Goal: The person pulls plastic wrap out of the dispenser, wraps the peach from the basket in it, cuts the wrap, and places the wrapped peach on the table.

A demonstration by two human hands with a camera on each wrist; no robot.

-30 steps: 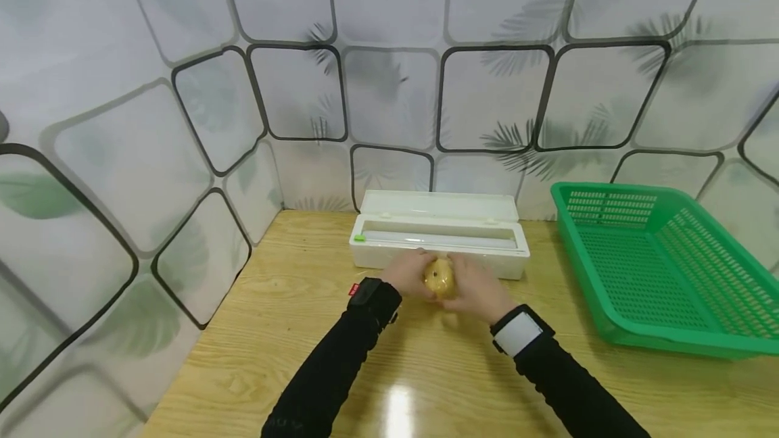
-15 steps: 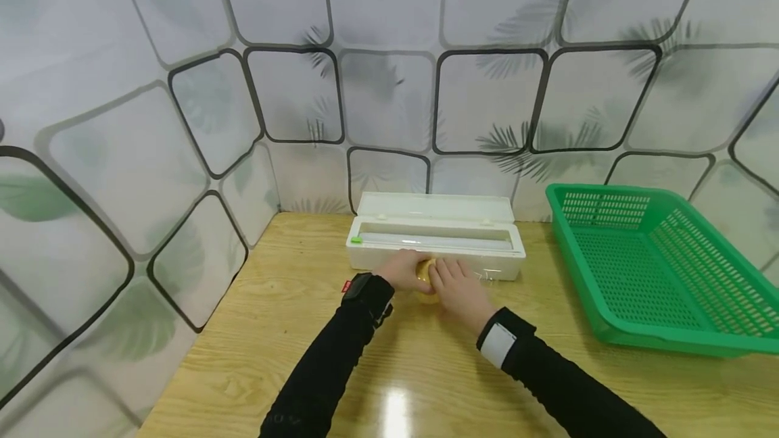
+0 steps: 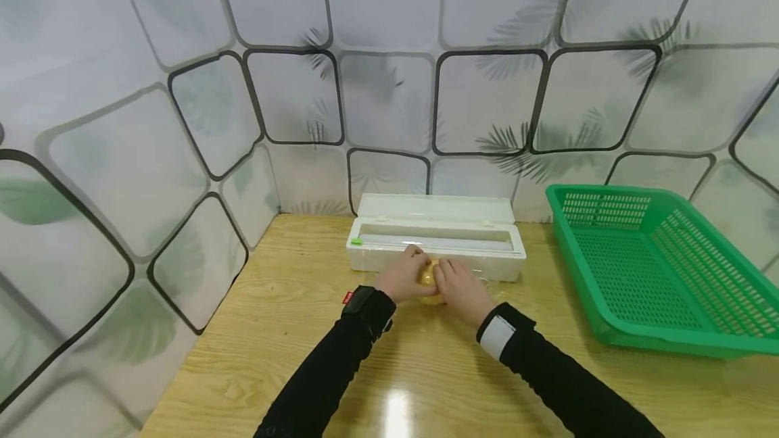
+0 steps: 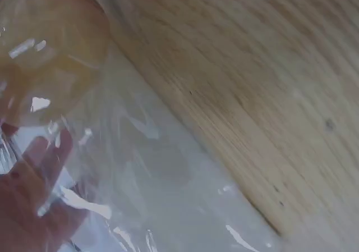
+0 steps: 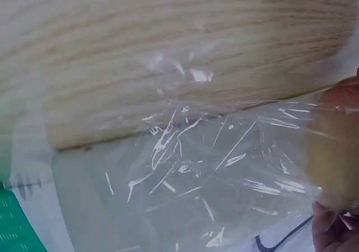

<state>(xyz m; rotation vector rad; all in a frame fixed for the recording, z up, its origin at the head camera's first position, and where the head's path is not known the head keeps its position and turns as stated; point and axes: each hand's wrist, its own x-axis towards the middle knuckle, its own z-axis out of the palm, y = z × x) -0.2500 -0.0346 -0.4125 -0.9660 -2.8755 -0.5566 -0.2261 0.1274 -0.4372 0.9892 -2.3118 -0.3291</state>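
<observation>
Fruit (image 3: 429, 276)'s just in front of the box (image 3: 435, 226), between both hands, under clear film (image 4: 162, 156). Left hand (image 3: 402, 277)'s curled round it; right hand (image 3: 465, 294)'s against it, can't tell if pinching. Probably light, firm, kinda slippery in film, bruises easily. I'd cup the sides.

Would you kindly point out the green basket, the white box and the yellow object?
Green basket (image 3: 645, 276), head view, bare floor.
White box (image 3: 496, 267), head view, front wall.
Yellow object (image 4: 64, 83), left wrist view, visible side.
</observation>
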